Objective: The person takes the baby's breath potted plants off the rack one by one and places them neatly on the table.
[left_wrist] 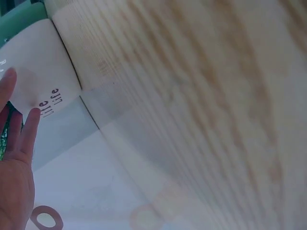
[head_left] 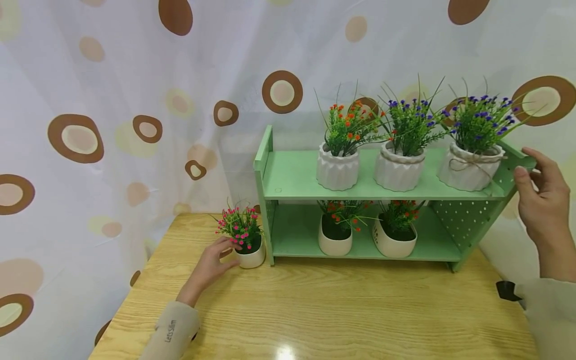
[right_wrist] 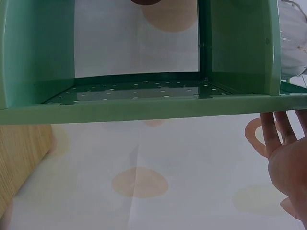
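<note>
At the left end of the green shelf rack stands a small white pot with pink flowers [head_left: 249, 255]. My left hand [head_left: 211, 265] holds this pot by its left side, the thumb low on the wall and the fingers up by the rim and leaves. In the left wrist view the pot's pale wall [left_wrist: 43, 57] shows dark lettering beside my fingertips. My right hand [head_left: 546, 200] grips the top of the right end panel of the rack [head_left: 292, 175], the thumb on its near side. In the right wrist view my fingers [right_wrist: 272, 136] reach behind the panel's edge.
Three ribbed white pots with orange [head_left: 338, 170] and purple flowers [head_left: 399, 167] stand on the upper shelf. Two rounded white pots with red flowers [head_left: 335, 242] sit below. The rack stands on a wooden table [head_left: 337, 305] against a dotted curtain [head_left: 225, 60].
</note>
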A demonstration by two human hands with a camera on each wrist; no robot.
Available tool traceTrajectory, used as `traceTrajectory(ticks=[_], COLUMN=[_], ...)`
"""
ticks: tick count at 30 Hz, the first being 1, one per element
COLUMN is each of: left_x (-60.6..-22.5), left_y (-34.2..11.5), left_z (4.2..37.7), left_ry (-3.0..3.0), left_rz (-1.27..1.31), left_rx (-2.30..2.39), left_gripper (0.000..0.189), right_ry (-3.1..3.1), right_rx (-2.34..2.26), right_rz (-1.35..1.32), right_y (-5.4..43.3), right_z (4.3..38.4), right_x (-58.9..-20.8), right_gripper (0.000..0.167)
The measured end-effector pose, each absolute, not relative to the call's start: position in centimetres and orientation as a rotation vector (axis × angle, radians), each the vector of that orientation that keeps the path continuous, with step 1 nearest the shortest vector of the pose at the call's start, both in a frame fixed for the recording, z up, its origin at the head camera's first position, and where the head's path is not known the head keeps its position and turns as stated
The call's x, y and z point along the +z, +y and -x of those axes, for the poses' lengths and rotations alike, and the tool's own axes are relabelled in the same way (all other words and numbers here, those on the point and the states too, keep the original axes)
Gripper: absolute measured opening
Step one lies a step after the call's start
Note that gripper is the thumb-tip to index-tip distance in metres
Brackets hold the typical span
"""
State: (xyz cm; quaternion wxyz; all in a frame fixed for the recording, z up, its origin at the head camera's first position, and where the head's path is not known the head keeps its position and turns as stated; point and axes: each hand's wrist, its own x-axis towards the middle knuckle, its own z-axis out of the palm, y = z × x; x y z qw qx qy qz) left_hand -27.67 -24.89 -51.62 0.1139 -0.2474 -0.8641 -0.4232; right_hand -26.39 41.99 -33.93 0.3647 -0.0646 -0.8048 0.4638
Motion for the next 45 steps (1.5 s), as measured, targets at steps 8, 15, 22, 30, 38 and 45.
traceTrajectory(ticks=[8, 15, 22, 30, 38, 45], left_x=[-51.2, -49.3, -44.2, -39.3, -36.8, -35.0], left_y=[-25.1, -25.4, -24.0, -19.3, -14.5, -11.2], left_z=[27.5, 26.2, 23.7, 22.9, 24.5, 26.7], left_ry=[-2.545, -2.507, -2.441, -2.220, -2.107, -2.058], left_rz=[0.706, 0.767, 0.891, 1.036, 1.103, 1.073], left_rx=[-1.253, -1.192, -1.104, -1.122, -1.131, -1.187], left_gripper=[0.038, 0.045, 0.048, 0.055, 0.059, 0.057], right_ry=[-2.071, -2.072, -2.090, -2.078, -2.113, -2.085], right_rx=[1.182, 1.188, 1.175, 1.180, 1.151, 1.174], right_rz=[0.169, 0.169, 0.159, 0.154, 0.202, 0.156], right_y=[42.2, 42.2, 42.3, 42.2, 42.0, 41.9], right_z=[26.4, 26.2, 26.1, 26.1, 26.1, 26.2], right_x=[-33.9, -33.9, -34.1, -34.2, -34.1, -34.0], right_gripper=[0.045, 0.045, 0.046, 0.045, 0.046, 0.046])
